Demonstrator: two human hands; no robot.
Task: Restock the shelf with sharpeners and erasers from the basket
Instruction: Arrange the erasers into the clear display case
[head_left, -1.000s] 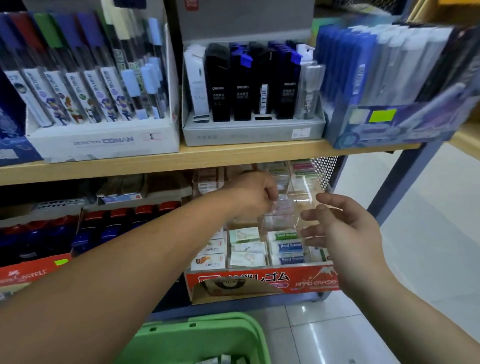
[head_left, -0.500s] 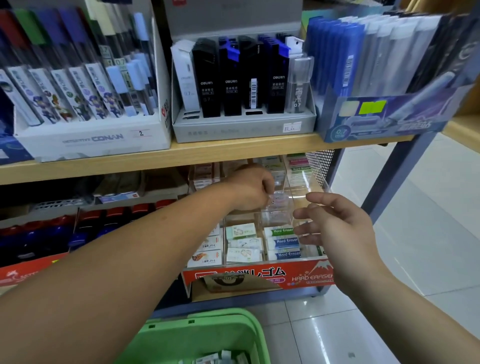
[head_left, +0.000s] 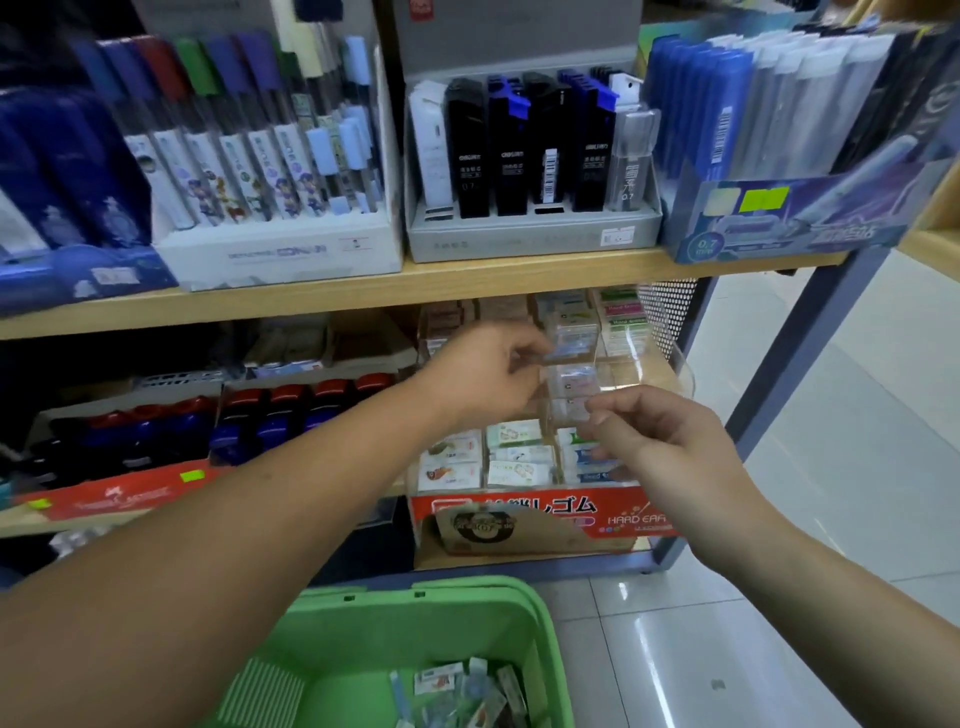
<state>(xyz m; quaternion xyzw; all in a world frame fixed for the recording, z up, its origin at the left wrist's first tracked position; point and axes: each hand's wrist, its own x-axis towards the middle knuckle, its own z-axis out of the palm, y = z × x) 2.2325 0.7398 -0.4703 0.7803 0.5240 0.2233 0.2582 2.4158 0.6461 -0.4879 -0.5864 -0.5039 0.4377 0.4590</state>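
Note:
A clear acrylic organizer (head_left: 667, 366) with small compartments of wrapped erasers stands on the lower shelf. My left hand (head_left: 485, 374) reaches into its middle row with curled fingers and pinches a small pale eraser (head_left: 560, 353) at the fingertips. My right hand (head_left: 662, 441) is just in front of it; thumb and forefinger pinch a small clear-wrapped eraser (head_left: 571, 408) at a compartment's front. Below my arms is the green basket (head_left: 415, 592), with several loose erasers and sharpeners (head_left: 467, 693) on its bottom.
A red box of hard erasers (head_left: 545, 512) sits under the organizer. The wooden upper shelf (head_left: 467, 283) carries pencil-lead cases (head_left: 530, 150) and pen displays (head_left: 270, 156). Red and blue items (head_left: 291, 410) fill the lower shelf's left. White tiled floor (head_left: 831, 467) lies to the right.
My right hand went from straight, spread fingers to a pinch and moved in toward the organizer. My left hand stayed at the compartments. The view tilted down, showing more of the basket.

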